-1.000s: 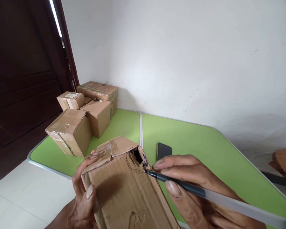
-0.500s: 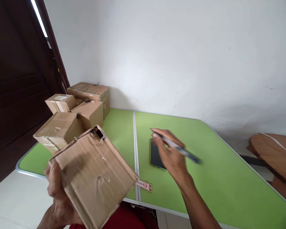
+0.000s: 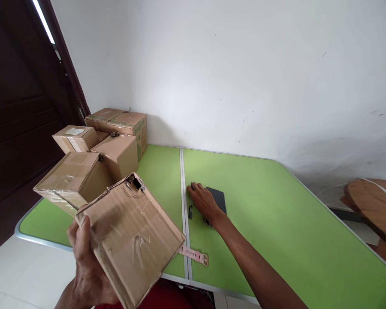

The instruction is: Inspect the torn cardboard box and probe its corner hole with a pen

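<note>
My left hand (image 3: pixel 85 257) grips a cardboard box (image 3: pixel 135 244) by its lower left edge, tilted above the table's front edge. A torn hole shows at the box's top corner. My right hand (image 3: pixel 204 199) is low over the green table, fingers closed around a dark pen (image 3: pixel 190 212) that points toward me beside the table's seam. The hand hides part of the pen. Just right of that hand lies a dark phone (image 3: pixel 218 199), partly covered by the wrist. A pink watch strap (image 3: pixel 196 256) pokes out from behind the box's right corner.
Several cardboard boxes (image 3: pixel 116 156) stand grouped at the table's left end, close behind the held box. The green table (image 3: pixel 260 223) has a pale seam across it and meets a white wall. A brown wooden surface (image 3: pixel 373 206) is at the right.
My right hand has moved left and down with the pen, from above the phone to the tabletop near the seam. The left hand keeps hold of the box, nearly still.
</note>
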`<move>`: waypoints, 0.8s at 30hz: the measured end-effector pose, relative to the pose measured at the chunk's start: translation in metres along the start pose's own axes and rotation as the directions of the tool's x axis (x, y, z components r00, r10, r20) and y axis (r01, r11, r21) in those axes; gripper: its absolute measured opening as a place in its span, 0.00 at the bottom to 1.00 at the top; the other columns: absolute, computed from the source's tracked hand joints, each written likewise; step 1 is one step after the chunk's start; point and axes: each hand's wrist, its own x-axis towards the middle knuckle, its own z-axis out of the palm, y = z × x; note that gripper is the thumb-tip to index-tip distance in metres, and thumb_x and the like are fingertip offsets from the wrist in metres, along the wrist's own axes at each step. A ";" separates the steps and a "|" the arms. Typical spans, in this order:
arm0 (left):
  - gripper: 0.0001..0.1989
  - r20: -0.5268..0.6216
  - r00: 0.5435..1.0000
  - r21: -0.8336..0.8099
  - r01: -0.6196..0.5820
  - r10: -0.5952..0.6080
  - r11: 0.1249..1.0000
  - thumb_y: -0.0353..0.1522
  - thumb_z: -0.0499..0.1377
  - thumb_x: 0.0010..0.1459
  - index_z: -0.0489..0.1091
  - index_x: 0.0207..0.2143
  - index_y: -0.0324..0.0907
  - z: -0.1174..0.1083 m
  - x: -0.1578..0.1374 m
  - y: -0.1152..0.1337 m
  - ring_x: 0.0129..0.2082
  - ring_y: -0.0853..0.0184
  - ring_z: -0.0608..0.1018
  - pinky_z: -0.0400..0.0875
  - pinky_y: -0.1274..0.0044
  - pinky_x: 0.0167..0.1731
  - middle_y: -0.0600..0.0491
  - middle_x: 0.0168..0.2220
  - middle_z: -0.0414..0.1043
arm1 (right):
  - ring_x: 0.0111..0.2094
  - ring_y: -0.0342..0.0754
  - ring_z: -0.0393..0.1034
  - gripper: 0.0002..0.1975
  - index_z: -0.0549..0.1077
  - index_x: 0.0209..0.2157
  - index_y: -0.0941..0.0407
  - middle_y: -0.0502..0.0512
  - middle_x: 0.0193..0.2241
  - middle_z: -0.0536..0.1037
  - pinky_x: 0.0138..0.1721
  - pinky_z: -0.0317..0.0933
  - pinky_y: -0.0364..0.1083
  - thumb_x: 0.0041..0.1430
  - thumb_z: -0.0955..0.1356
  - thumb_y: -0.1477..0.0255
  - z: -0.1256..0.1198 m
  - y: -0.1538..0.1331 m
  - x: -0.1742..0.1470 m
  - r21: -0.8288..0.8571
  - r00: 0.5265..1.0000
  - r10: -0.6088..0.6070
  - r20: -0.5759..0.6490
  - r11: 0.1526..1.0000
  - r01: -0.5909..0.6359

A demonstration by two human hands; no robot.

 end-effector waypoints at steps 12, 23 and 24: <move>0.64 -0.127 0.991 -0.076 -0.055 0.046 0.996 0.51 0.71 0.51 0.40 0.80 0.43 0.043 0.063 0.050 0.73 0.39 0.59 0.52 0.49 0.75 0.38 0.74 0.47 | 0.65 0.70 0.73 0.58 0.43 0.79 0.44 0.71 0.74 0.62 0.53 0.80 0.67 0.60 0.77 0.46 -0.059 -0.060 -0.133 0.643 0.967 0.110 -0.230 0.763 0.066; 0.75 0.086 0.943 -0.400 -0.264 0.322 0.878 0.44 0.77 0.44 0.30 0.80 0.44 0.179 0.112 0.136 0.76 0.36 0.52 0.56 0.45 0.73 0.34 0.74 0.45 | 0.69 0.76 0.60 0.64 0.32 0.79 0.56 0.79 0.67 0.58 0.63 0.66 0.74 0.55 0.77 0.63 -0.054 -0.045 -0.114 0.545 0.441 0.498 -0.747 0.838 -0.025; 0.76 0.135 0.928 -0.415 -0.266 0.348 0.870 0.44 0.77 0.45 0.27 0.80 0.45 0.189 0.114 0.140 0.76 0.35 0.51 0.57 0.43 0.71 0.32 0.74 0.44 | 0.70 0.75 0.59 0.65 0.32 0.78 0.57 0.79 0.68 0.57 0.64 0.65 0.73 0.55 0.77 0.62 -0.055 -0.027 -0.114 0.565 0.408 0.528 -0.745 0.824 -0.034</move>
